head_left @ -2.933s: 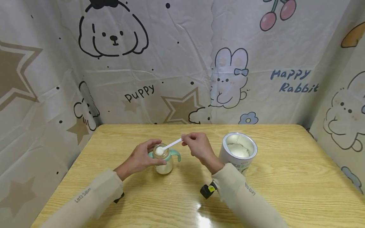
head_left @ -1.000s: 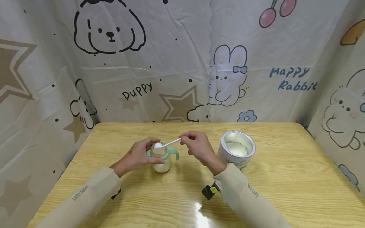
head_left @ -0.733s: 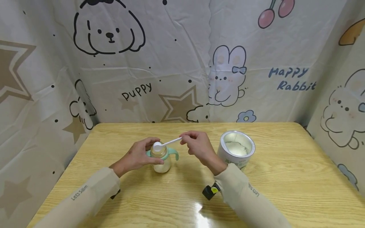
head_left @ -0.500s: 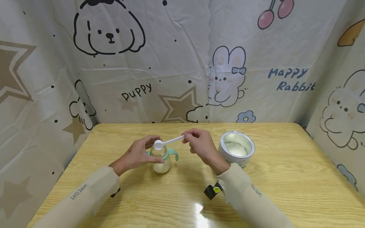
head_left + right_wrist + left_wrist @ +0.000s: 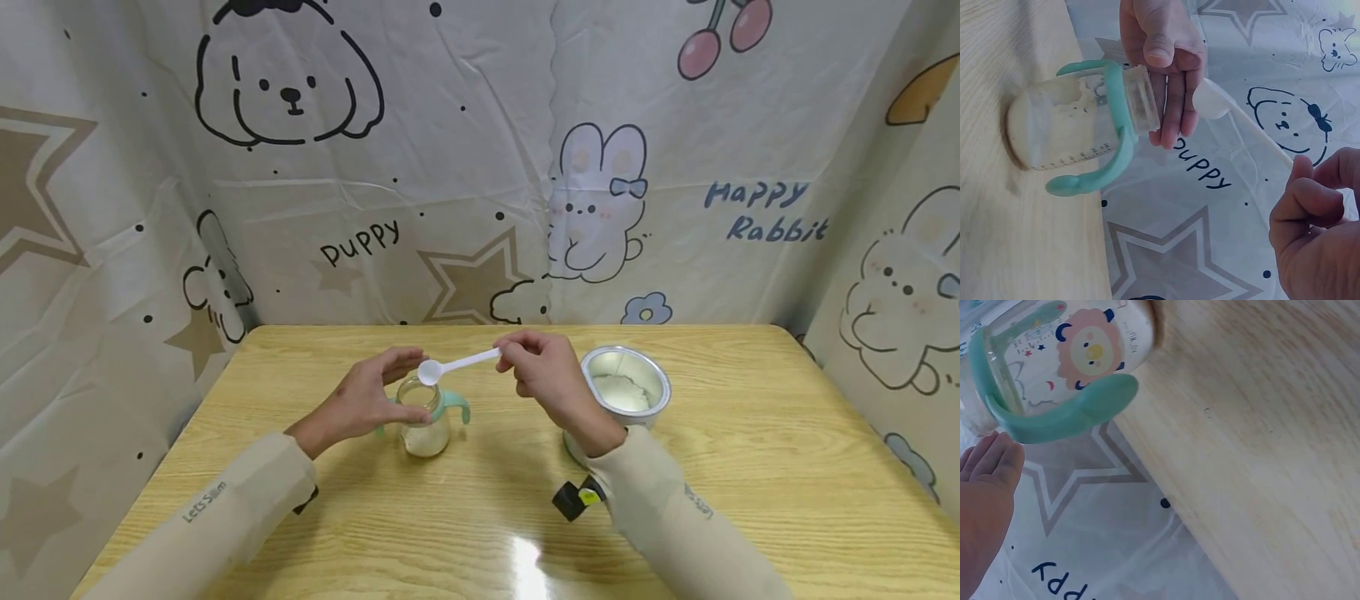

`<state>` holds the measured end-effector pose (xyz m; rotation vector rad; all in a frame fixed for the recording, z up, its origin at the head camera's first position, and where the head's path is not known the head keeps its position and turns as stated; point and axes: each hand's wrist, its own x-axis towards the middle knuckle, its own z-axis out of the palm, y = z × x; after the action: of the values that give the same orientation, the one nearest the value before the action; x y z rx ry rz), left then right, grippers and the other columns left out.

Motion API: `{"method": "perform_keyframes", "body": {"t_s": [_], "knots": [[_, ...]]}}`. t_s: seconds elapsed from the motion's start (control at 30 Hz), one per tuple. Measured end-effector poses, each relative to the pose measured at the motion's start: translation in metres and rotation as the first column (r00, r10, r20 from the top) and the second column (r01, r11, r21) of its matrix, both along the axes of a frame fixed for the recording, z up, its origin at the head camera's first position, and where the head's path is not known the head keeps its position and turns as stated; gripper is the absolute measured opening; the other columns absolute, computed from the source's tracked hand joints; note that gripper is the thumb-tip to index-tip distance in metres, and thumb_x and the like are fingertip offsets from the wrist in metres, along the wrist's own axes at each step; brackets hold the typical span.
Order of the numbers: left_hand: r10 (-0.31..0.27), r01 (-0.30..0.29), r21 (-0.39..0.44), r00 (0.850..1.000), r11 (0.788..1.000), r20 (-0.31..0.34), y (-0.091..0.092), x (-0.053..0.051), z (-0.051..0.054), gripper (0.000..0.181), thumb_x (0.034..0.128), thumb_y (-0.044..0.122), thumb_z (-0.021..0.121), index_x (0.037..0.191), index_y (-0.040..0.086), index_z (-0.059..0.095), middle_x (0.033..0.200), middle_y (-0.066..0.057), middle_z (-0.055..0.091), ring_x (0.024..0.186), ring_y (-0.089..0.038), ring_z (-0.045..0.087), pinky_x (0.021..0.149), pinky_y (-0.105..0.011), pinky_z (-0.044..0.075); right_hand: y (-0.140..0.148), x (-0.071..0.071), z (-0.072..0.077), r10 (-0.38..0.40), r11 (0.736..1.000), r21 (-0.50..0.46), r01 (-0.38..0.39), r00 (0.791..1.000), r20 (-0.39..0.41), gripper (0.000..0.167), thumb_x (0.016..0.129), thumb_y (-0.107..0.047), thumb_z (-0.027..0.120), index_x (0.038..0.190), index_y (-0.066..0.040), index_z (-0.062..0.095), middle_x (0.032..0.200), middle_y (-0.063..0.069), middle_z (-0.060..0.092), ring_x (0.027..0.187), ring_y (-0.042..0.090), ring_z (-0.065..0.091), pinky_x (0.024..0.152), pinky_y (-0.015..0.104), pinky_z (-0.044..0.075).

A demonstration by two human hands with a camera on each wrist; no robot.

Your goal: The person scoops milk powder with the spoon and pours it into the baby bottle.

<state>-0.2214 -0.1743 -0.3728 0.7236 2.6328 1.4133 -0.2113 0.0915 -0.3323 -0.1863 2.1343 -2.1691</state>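
Scoop (image 5: 461,362) near bottle (image 5: 425,438), tin (image 5: 619,361) head-view only

backdrop (image 5: 465,167): "puppy", "Happy Rabbit" | left sleeve (image 5: 232,508): "Lets", rest unclear

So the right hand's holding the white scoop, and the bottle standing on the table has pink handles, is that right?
Not quite: the handles are mint green, not pink, as the right wrist view shows. The right hand does hold the white scoop, and the bottle does stand on the table.
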Motion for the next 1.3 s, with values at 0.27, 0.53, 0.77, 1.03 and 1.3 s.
{"method": "perform_keyframes", "body": {"t_s": [0.27, 0.53, 0.77, 1.03, 1.3], "knots": [[-0.025, 0.025, 0.037, 1.0, 0.999, 0.003, 0.006, 0.002, 0.009, 0.086, 0.0742, 0.02, 0.091, 0.144, -0.001, 0.046, 0.145, -0.016, 0.052, 0.135, -0.035, 0.047, 0.111, -0.048, 0.042, 0.012, 0.003, 0.009, -0.013, 1.0, 0.011, 0.013, 1.0, -0.005, 0.016, 0.098, -0.004, 0.054, 0.099, 0.007, 0.065, 0.071, 0.002, 0.06, 0.05, 0.005, 0.034, 0.043, 0.016, 0.027], [-0.042, 0.042, 0.055, 0.999, 0.998, -0.003, 0.016, 0.001, 0.012, 0.085, 0.0741, 0.019, 0.091, 0.143, -0.002, 0.046, 0.144, -0.017, 0.052, 0.134, -0.034, 0.048, 0.111, -0.045, 0.041, 0.026, 0.006, 0.016, -0.037, 0.998, 0.048, 0.037, 0.999, 0.002, 0.017, 0.098, -0.006, 0.054, 0.101, 0.007, 0.065, 0.073, 0.002, 0.06, 0.05, 0.005, 0.033, 0.044, 0.016, 0.027], [-0.042, 0.043, 0.04, 0.998, 0.998, -0.037, 0.026, -0.001, 0.019, 0.086, 0.0726, 0.022, 0.092, 0.143, -0.001, 0.048, 0.144, -0.015, 0.053, 0.134, -0.032, 0.049, 0.11, -0.046, 0.042, 0.043, 0.005, 0.022, -0.057, 0.998, 0.023, 0.057, 0.998, 0.011, 0.017, 0.097, -0.005, 0.054, 0.101, 0.008, 0.064, 0.072, 0.002, 0.06, 0.049, 0.004, 0.033, 0.042, 0.016, 0.026], [-0.07, 0.073, 0.071, 0.997, 0.995, -0.046, 0.037, -0.003, 0.025, 0.084, 0.0734, 0.017, 0.091, 0.143, -0.001, 0.047, 0.145, -0.015, 0.052, 0.136, -0.03, 0.047, 0.113, -0.041, 0.04, 0.058, 0.008, 0.028, -0.06, 0.996, 0.061, 0.06, 0.998, -0.004, 0.019, 0.099, -0.007, 0.054, 0.105, 0.009, 0.063, 0.071, 0.0, 0.06, 0.048, 0.003, 0.033, 0.041, 0.016, 0.026], [-0.088, 0.091, 0.094, 0.996, 0.991, -0.029, 0.052, -0.005, 0.029, 0.084, 0.0734, 0.015, 0.091, 0.142, -0.002, 0.047, 0.144, -0.015, 0.053, 0.135, -0.029, 0.048, 0.112, -0.04, 0.041, 0.072, 0.009, 0.033, -0.076, 0.992, 0.098, 0.077, 0.997, -0.018, 0.018, 0.099, -0.006, 0.053, 0.102, 0.009, 0.062, 0.07, 0.0, 0.06, 0.047, 0.004, 0.033, 0.041, 0.016, 0.027]]}}
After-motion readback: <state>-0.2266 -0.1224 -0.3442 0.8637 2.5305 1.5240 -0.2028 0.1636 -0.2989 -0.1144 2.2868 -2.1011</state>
